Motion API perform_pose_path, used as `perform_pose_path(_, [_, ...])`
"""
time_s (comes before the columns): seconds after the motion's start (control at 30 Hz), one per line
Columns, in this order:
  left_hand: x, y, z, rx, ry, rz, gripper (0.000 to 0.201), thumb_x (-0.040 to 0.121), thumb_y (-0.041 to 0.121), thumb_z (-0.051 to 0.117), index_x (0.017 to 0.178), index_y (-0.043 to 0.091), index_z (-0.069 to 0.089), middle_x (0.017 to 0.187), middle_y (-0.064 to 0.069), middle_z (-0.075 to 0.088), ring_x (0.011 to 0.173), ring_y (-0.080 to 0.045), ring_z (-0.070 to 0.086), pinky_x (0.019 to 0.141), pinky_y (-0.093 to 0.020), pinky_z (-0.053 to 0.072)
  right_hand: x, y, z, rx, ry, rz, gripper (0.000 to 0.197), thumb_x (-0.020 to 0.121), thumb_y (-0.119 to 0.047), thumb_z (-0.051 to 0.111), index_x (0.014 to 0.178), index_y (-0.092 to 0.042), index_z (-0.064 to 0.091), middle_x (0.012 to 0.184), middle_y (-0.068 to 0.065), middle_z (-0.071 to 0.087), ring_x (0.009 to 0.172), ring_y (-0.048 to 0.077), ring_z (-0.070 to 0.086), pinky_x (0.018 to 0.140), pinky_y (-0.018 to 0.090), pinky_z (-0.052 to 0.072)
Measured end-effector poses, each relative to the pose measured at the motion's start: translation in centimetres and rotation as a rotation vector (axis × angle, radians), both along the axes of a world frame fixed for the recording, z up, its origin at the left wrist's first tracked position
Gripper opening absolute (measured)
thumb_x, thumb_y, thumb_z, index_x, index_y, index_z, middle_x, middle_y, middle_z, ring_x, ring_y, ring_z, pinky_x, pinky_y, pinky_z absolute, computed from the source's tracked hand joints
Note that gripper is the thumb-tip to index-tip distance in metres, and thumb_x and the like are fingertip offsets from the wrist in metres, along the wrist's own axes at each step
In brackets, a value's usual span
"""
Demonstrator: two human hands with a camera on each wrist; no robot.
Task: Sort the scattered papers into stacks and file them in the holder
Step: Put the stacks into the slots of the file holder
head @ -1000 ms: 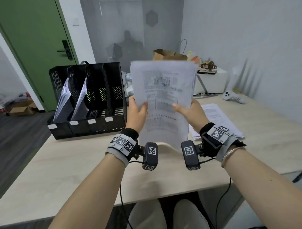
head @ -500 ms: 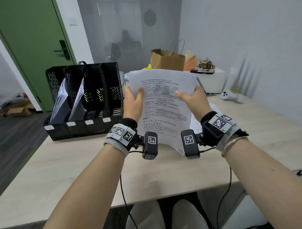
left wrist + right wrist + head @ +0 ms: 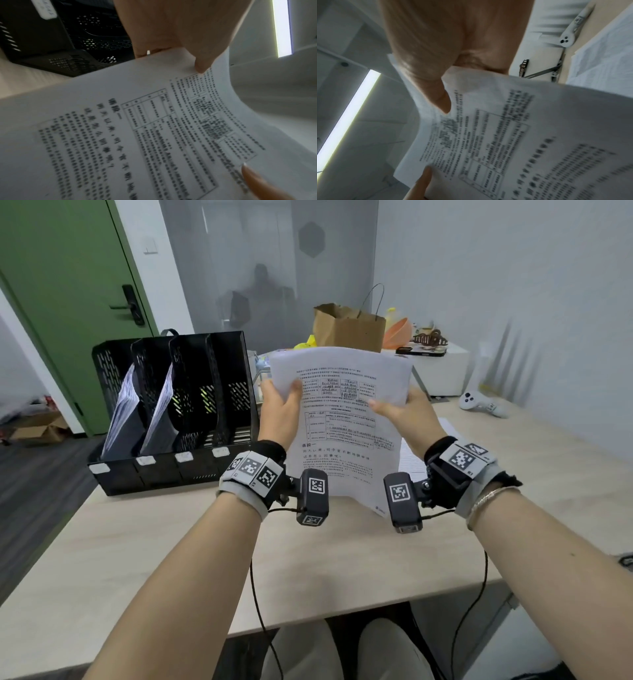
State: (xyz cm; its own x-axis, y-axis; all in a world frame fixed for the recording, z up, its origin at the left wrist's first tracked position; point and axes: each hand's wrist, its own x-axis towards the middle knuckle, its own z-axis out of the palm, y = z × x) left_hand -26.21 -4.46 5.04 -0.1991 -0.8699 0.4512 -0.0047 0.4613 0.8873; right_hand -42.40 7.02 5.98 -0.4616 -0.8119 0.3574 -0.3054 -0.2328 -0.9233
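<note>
I hold a stack of printed white papers upright above the desk, its lower corner near the desktop. My left hand grips the stack's left edge, thumb on the front. My right hand grips the right edge the same way. The wrist views show each thumb pressed on the printed page. A black mesh file holder with several slots stands to the left of the stack; its two left slots hold papers, the right slots look empty. More sheets lie on the desk behind my right wrist.
A light wooden desk spreads out in front of me. A white controller lies at the far right. A brown paper bag and a white cabinet stand behind the desk. A green door is at the left.
The stack has come down and tilted back, so the bag behind it shows. Both hands have slid up to grip it nearer its top edge.
</note>
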Motion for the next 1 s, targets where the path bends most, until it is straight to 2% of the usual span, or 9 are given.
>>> perform_pose_path(0.07, [0.1,-0.1,-1.1,0.035,-0.06,-0.005,0.04,0.097,0.034,0.047,0.121,0.005,0.033,0.109,0.002,0.051,0.097,-0.012,0.052,0.075,-0.021,0.042,-0.4,0.2,-1.7,0.108,-0.016,0.013,0.031,0.084,-0.007,0.066,0.115,-0.009,0.063,0.111,0.005,0.068,0.104,0.02,0.064,0.094,0.037,0.05])
perform_pose_path(0.13, [0.2,0.1,-2.3,0.046,-0.102,-0.026,0.04,0.098,0.03,0.046,0.125,0.002,0.033,0.111,0.002,0.049,0.1,-0.01,0.049,0.069,-0.009,0.039,-0.9,0.4,-3.7,0.227,-0.044,0.03,0.03,0.088,-0.01,0.063,0.118,-0.008,0.062,0.116,0.009,0.066,0.106,0.024,0.064,0.098,0.044,0.048])
perform_pose_path(0.27, [0.3,1.0,-3.2,0.069,-0.128,-0.055,0.027,0.1,0.018,0.043,0.123,0.004,0.04,0.108,0.005,0.052,0.101,-0.009,0.053,0.062,0.001,0.039,-1.4,0.8,-4.7,0.214,-0.071,0.005,0.029,0.093,-0.012,0.056,0.121,-0.004,0.059,0.118,0.013,0.064,0.107,0.027,0.062,0.099,0.046,0.047])
perform_pose_path(0.4, [0.5,1.3,-3.3,0.066,-0.027,-0.026,0.009,0.099,0.012,0.043,0.106,0.01,0.039,0.095,0.01,0.054,0.086,0.001,0.055,0.065,-0.004,0.046,-1.1,0.8,-3.7,0.161,-0.053,-0.013,0.027,0.092,-0.006,0.055,0.119,-0.002,0.059,0.115,0.013,0.064,0.102,0.025,0.062,0.095,0.04,0.049])
perform_pose_path(0.47, [0.7,1.3,-4.0,0.086,-0.047,-0.034,0.012,0.099,0.014,0.045,0.108,0.01,0.039,0.099,0.008,0.054,0.09,-0.003,0.055,0.068,-0.009,0.046,-0.9,1.0,-4.3,0.212,-0.049,0.021,0.029,0.092,-0.004,0.055,0.121,-0.003,0.059,0.119,0.013,0.063,0.107,0.027,0.062,0.096,0.041,0.048])
perform_pose_path(0.53, [0.7,1.2,-5.2,0.119,-0.137,-0.036,0.019,0.099,0.016,0.045,0.115,0.007,0.041,0.107,0.003,0.055,0.098,-0.01,0.053,0.08,-0.019,0.046,-0.4,1.1,-5.6,0.31,-0.039,0.031,0.029,0.091,-0.001,0.054,0.12,-0.004,0.059,0.12,0.014,0.063,0.108,0.027,0.061,0.094,0.04,0.049])
perform_pose_path(0.7, [0.2,1.7,-6.7,0.191,-0.241,-0.041,0.028,0.096,0.007,0.042,0.124,0.005,0.04,0.116,-0.006,0.058,0.109,-0.022,0.057,0.093,-0.039,0.049,1.0,1.6,-6.4,0.339,-0.006,-0.017,0.026,0.092,0.0,0.052,0.117,-0.002,0.06,0.108,0.008,0.061,0.101,0.025,0.059,0.09,0.037,0.048])
perform_pose_path(0.87, [0.6,2.4,-6.4,0.153,-0.21,-0.009,0.034,0.093,0.001,0.047,0.126,0.004,0.038,0.107,0.003,0.052,0.101,-0.011,0.051,0.082,-0.02,0.04,0.6,1.7,-5.5,0.308,0.018,-0.031,0.023,0.091,-0.002,0.054,0.112,-0.007,0.061,0.103,0.004,0.061,0.094,0.02,0.058,0.083,0.032,0.047])
perform_pose_path(1.0, [0.6,2.5,-7.5,0.171,-0.259,-0.05,0.036,0.092,-0.005,0.046,0.125,0.007,0.036,0.111,0.0,0.053,0.103,-0.012,0.051,0.084,-0.018,0.042,0.9,2.2,-7.1,0.375,0.062,-0.003,0.027,0.088,0.002,0.056,0.113,-0.006,0.063,0.108,0.009,0.064,0.101,0.024,0.059,0.086,0.033,0.047])
